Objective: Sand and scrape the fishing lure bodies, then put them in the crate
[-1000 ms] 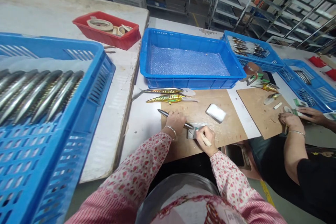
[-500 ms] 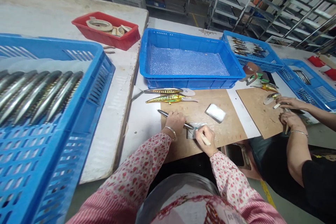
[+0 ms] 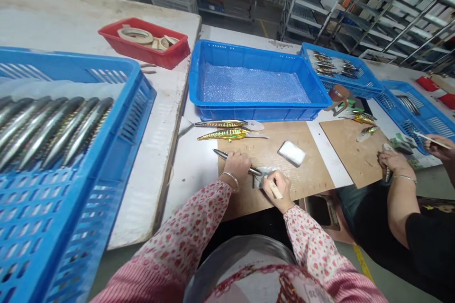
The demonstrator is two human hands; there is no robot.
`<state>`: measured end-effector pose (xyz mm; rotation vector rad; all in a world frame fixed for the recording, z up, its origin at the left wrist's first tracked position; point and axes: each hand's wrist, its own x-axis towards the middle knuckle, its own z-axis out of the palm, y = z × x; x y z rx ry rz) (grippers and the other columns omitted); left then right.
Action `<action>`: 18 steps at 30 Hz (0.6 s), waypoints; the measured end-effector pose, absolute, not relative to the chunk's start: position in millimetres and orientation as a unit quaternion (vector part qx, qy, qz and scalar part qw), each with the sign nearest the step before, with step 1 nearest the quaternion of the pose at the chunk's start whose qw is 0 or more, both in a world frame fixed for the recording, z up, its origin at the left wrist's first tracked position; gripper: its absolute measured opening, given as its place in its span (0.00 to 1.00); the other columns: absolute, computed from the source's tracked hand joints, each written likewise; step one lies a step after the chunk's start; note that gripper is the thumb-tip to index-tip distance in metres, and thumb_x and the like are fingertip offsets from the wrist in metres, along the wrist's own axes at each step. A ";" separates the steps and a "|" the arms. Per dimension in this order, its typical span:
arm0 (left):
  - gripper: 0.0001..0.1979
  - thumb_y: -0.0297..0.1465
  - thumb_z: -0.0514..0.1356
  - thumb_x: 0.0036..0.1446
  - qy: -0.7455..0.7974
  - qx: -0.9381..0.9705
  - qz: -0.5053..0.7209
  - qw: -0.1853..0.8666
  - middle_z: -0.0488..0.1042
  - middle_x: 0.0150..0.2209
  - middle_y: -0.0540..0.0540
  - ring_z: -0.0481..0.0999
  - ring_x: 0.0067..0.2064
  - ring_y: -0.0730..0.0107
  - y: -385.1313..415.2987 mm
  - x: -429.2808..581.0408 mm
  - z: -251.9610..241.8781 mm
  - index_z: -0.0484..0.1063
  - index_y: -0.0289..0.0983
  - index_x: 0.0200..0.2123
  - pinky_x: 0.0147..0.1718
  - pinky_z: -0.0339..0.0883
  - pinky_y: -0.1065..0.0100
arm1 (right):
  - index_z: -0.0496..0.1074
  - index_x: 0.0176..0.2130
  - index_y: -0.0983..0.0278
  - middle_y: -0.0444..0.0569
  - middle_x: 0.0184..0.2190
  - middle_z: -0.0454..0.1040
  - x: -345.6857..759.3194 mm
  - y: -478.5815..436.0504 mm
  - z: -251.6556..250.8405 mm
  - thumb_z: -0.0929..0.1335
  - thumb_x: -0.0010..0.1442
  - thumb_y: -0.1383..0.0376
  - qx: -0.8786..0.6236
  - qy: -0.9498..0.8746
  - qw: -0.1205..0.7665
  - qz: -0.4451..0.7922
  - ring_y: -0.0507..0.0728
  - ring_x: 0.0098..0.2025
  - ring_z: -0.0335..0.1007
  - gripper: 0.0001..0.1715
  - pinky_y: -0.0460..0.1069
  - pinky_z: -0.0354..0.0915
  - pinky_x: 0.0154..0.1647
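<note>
A dark, slim fishing lure [image 3: 221, 154] lies under my left hand [image 3: 238, 166], whose fingers are closed around its body. Its front end points right, toward my right hand [image 3: 280, 189]. That hand is closed on a tool with a flat, pale handle [image 3: 275, 190]; the tip is hidden near the lure's clear lip, so I cannot tell its kind. Beneath the lip is a small greyish patch [image 3: 259, 182] on the brown board [image 3: 316, 170]. Two finished-looking lures, one gold-green [image 3: 223, 133] and one darker [image 3: 220, 124], rest beyond my left hand. A white block [image 3: 291, 153] sits to the right.
A blue tray [image 3: 259, 110] lined with bubble wrap stands behind the board. At left are a blue crate [image 3: 142, 90] of lures and a red bin [image 3: 170, 59] with tape rolls. On the right, a co-worker's hand [image 3: 396, 163] holds a lure; the other holds a thin stick [image 3: 432, 139].
My right hand and the pale handle have shifted very slightly; my left hand stays on the lure. The co-worker's far hand has moved right, away from the board, with the stick.
</note>
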<state>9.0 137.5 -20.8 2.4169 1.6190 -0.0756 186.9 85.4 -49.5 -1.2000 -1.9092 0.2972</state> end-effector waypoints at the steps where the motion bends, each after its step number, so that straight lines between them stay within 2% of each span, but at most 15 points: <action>1: 0.17 0.24 0.46 0.58 0.552 0.825 -0.027 0.115 0.74 0.41 0.36 0.69 0.47 0.54 137.3 9.3 -20.2 0.75 0.33 0.39 0.45 0.56 0.53 | 0.59 0.26 0.61 0.42 0.21 0.63 185.5 85.2 -50.3 0.63 0.62 0.64 -0.478 -0.765 0.419 0.101 0.55 0.23 0.61 0.13 0.49 0.55 0.28; 9: 0.16 0.25 0.46 0.59 0.555 0.824 -0.012 0.110 0.73 0.40 0.36 0.69 0.47 0.54 135.4 8.8 -23.9 0.75 0.34 0.38 0.45 0.56 0.53 | 0.59 0.26 0.60 0.42 0.20 0.62 178.3 81.0 -57.5 0.63 0.60 0.65 -0.484 -0.768 0.416 0.047 0.56 0.22 0.61 0.12 0.52 0.56 0.30; 18: 0.17 0.25 0.46 0.59 0.558 0.822 -0.018 0.113 0.74 0.40 0.36 0.69 0.46 0.54 135.2 10.4 -20.9 0.75 0.34 0.38 0.45 0.55 0.54 | 0.56 0.26 0.60 0.41 0.19 0.60 180.8 78.2 -53.1 0.62 0.63 0.64 -0.495 -0.745 0.438 0.089 0.56 0.22 0.59 0.14 0.51 0.55 0.28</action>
